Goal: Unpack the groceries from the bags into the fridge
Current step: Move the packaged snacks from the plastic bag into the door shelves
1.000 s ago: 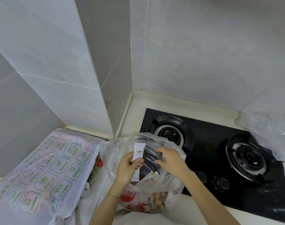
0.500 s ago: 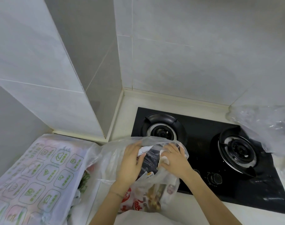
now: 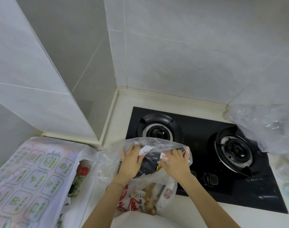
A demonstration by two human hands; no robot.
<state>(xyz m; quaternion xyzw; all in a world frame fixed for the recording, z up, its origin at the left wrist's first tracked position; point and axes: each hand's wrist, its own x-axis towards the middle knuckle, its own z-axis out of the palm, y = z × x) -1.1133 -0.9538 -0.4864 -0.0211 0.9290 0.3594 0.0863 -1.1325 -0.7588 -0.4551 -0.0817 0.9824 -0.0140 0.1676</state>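
Both grips are down inside the clear bag [image 3: 110, 156] at bottom centre of the frame. The left grip [image 3: 131, 163] and right grip [image 3: 175, 162] look clenched on either end of the dark packet [image 3: 148, 164]. There's a white sachet [image 3: 146, 149] tucked by the left fingers and a small printed sachet [image 3: 163, 158] by the right thumb. The fridge isn't in frame at all.

My worry is that those loose sachets slide off when the packet lifts, then drop back into the bag or onto the hob [image 3: 239, 191] just right of it. The thin plastic could also cling to the packet and drag the whole bag up, which would tip the red snack pack [image 3: 129, 204] out onto the desk [image 3: 120, 116]. The printed bag [image 3: 33, 178] at lower left sits right beside it, so a sloppy pull might knock that too.
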